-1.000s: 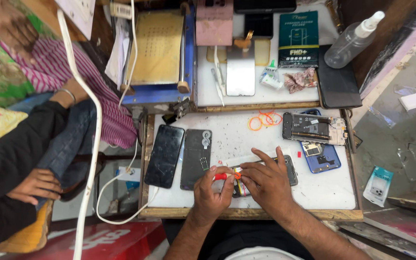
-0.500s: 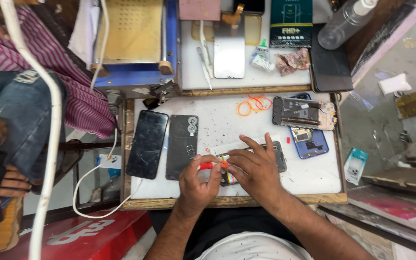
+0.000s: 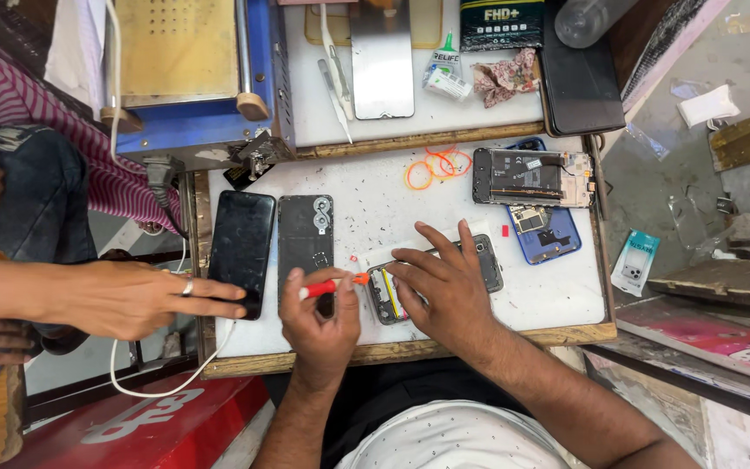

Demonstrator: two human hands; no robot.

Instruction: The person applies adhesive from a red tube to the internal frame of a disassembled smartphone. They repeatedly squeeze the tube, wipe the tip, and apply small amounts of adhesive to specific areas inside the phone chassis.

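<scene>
Two hands at work over an opened phone (image 3: 384, 293) lying flat on the white tray (image 3: 366, 208). Left hand (image 3: 321, 317) pinching a red-handled screwdriver (image 3: 333, 285), tip just beside the phone's near edge. Right hand (image 3: 444, 291) palm-down with fingers spread, pressing on the phone, most of it hidden beneath. Another person's hand (image 3: 145, 300) reaching in, fingertips touching a black phone (image 3: 241, 252).

head cam | above – facing straight down; near the worktable (image 3: 375, 208)
</scene>
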